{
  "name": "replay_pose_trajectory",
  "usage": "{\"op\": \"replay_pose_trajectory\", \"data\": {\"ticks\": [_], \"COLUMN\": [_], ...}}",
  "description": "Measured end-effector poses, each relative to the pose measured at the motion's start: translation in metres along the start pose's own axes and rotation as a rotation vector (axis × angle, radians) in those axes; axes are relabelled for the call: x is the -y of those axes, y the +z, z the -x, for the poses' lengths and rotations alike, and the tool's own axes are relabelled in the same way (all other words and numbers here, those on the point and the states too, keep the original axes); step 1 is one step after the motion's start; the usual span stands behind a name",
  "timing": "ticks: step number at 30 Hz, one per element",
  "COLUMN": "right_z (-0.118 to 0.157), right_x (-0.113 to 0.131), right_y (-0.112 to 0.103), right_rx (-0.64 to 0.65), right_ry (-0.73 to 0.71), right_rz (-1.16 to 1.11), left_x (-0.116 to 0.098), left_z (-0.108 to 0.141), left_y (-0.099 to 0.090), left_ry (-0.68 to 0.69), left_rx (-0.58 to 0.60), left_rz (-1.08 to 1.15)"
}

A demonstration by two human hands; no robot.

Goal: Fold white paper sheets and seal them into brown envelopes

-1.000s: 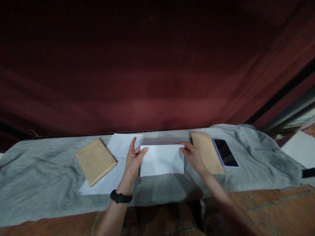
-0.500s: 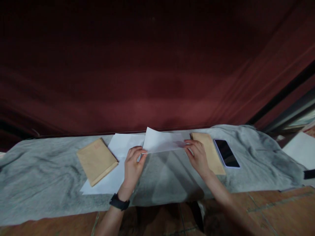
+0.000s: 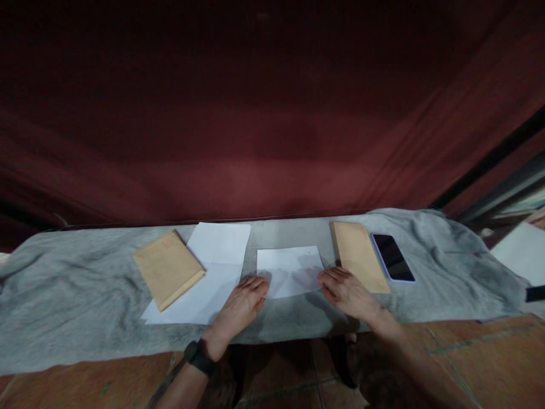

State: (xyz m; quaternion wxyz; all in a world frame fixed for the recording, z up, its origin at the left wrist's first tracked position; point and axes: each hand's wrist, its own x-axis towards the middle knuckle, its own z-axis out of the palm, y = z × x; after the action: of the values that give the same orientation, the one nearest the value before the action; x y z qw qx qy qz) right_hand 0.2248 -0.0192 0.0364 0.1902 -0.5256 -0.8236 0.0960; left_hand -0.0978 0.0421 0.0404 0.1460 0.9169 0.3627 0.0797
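Note:
A white sheet of paper (image 3: pixel 289 267), seemingly folded, lies in front of me on the grey cloth. My left hand (image 3: pixel 249 292) pinches its near left corner, a dark watch (image 3: pixel 199 358) on that wrist. At the near right corner my right hand (image 3: pixel 343 289) is closed on the same paper. Its near edge bows slightly between the two hands. More white sheets (image 3: pixel 217 241) with a crease across them lie to the left, beside my left hand, partly beneath a stack of brown envelopes (image 3: pixel 168 270).
Right of my right hand lies another brown envelope stack (image 3: pixel 360 253), with a phone (image 3: pixel 392 257) in a pale purple case beside it. The grey cloth (image 3: pixel 93 318) covers a long narrow surface against a dark red wall (image 3: pixel 272 187). Below is a tiled floor (image 3: pixel 281 369).
The paper has come down from a raised, tilted position to lie nearly flat and nearer to me. Both hands have moved toward me with it, still gripping its two near corners.

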Motion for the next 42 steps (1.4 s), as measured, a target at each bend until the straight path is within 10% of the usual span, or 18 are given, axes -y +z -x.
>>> {"op": "replay_pose_trajectory", "data": {"ticks": [26, 33, 42], "right_z": [0.009, -0.024, -0.050], "right_x": [0.012, 0.038, 0.060], "right_y": [-0.006, 0.041, 0.089], "right_rx": [0.225, -0.165, -0.100], "right_ry": [0.145, 0.380, 0.293], "right_rz": [-0.095, -0.378, -0.071], "left_x": [-0.024, -0.052, -0.047], "left_z": [0.003, -0.036, -0.062], "left_y": [-0.005, 0.052, 0.092], "left_ry": [-0.046, -0.079, -0.228], "left_rx": [0.055, -0.214, -0.226], "left_rz": [0.059, 0.015, -0.097]}}
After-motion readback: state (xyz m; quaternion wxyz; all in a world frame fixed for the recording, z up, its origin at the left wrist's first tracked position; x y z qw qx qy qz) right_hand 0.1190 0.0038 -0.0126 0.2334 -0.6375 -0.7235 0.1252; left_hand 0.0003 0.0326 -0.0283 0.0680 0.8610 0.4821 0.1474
